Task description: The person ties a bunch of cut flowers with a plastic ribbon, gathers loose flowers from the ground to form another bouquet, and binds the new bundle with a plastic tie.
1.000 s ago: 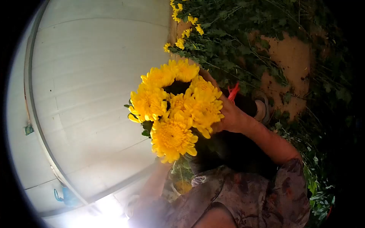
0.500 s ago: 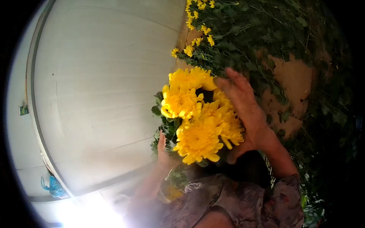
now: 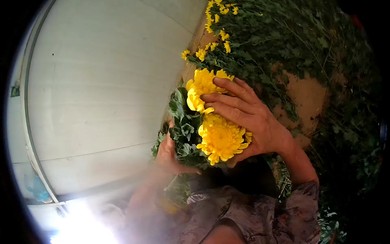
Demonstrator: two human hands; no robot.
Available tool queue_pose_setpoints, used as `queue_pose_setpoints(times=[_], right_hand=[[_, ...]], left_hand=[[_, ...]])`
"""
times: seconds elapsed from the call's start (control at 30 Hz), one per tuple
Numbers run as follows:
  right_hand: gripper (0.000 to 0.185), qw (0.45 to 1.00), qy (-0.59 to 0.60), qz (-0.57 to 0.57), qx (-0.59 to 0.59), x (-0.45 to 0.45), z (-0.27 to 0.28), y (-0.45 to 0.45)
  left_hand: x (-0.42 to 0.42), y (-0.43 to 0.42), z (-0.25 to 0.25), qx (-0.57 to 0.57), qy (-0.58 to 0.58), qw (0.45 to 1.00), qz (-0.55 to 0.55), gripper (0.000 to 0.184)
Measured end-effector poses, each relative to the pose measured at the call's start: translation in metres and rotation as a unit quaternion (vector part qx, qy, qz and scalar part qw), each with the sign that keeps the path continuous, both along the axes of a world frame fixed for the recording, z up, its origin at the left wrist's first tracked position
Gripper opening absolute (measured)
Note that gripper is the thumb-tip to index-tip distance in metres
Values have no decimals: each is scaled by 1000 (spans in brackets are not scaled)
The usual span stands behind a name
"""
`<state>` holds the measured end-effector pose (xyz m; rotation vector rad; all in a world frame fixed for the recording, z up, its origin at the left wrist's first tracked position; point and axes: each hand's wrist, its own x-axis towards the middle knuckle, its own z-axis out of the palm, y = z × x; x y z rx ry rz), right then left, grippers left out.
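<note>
We see soft, matt yellow blooms (image 3: 222, 139); just L of blooms, leaves (image 3: 185, 132) w/ slight sheen; farther L, smooth wht panel (image 3: 109, 81), approx. satin; below blooms, matt, creased cloth shirt (image 3: 252, 211).

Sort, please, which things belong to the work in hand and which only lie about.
Work in hand:
- yellow bunch
- right hand, over its flowers
- left hand, around its leafy side
- probably piled stems, which look similar

Only about:
- blue thing, blurred
- small green item, far left
</note>
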<state>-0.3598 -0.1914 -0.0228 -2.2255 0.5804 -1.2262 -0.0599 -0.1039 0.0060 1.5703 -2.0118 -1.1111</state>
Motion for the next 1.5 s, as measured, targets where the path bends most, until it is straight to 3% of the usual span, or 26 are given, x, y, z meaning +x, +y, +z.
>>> queue_pose_setpoints(times=[0.17, 0.2, 0.27, 0.3, 0.37, 0.4, 0.47, 0.5, 0.57, 0.6, 0.73, 0.87, 1.03, 1.13, 1.17, 1.23, 1.3, 1.37, 1.4, 1.43, 1.47, 1.5], right_hand=[[100, 999, 11, 6, -34, 5, 1, -7], [100, 1000, 15, 5, -24, 5, 3, -7], [83, 1000, -11, 1, 6, 4, 7, -6], [83, 1000, -6, -3, 9, 1, 4, -4], [98, 968, -220, -51, 113, -4, -13, -2], [108, 960, -238, -89, 121, -12, -29, -2], [118, 951, -256, -125, 123, -17, -74, 7], [122, 957, -178, -119, 198, -12, -102, 21], [131, 933, -20, -108, 342, -2, -133, 50], [127, 921, 4, -82, 382, 7, -133, 63], [112, 914, -66, 8, 401, 87, -104, 99], [98, 898, -101, -8, 428, 118, -98, 122], [80, 879, -76, -69, 466, 96, -115, 111], [70, 870, 1, -119, 478, 60, -125, 96], [67, 864, 56, -132, 482, 42, -123, 92], [61, 839, 213, -120, 487, 7, -94, 91], [61, 795, 381, -50, 470, -16, -29, 100], [69, 916, 214, -34, 337, -21, 6, 127], [73, 976, 153, -35, 153, -11, 21, 119], [78, 996, 81, -32, -37, 4, 35, 101], [89, 989, 124, -20, -79, 20, 47, 82], [99, 979, 164, -6, -123, 35, 52, 62]], left_hand=[[-10, -8, 3, 40, -140, 985, -94, 129], [-10, -9, -7, -28, -184, 978, -91, 125], [-17, -10, -16, -152, -174, 970, -75, 120], [-21, -11, -21, -214, -173, 959, -64, 117], [-12, -10, -33, -231, -187, 954, -43, 110], [-6, -9, -38, -236, -183, 953, -42, 110], [11, -1, -47, -78, -131, 986, 70, 105], [28, 1, -51, -107, -220, 970, 8, 104], [43, 9, -54, -121, -247, 961, -18, 101], [47, 15, -52, -122, -235, 964, -16, 100], [51, 38, -41, -118, -189, 975, -6, 94], [54, 60, -33, -138, -166, 976, -31, 89], [34, 62, -42, -293, -102, 935, -174, 82], [-37, 21, -38, -303, -155, 938, -66, 83], [-63, 6, -33, -275, -184, 944, -11, 88], [-74, -15, -47, -256, -196, 947, -5, 89], [-80, -26, -52, -175, -295, 939, -17, 88], [-84, -34, -56, -164, -287, 944, -9, 83], [-89, -35, -54, -155, -279, 948, -6, 81], [-89, -33, -52, -147, -272, 951, -2, 79], [-82, -27, -54, -139, -167, 976, -25, 63], [-85, -22, -48, -144, -230, 962, -11, 80]])
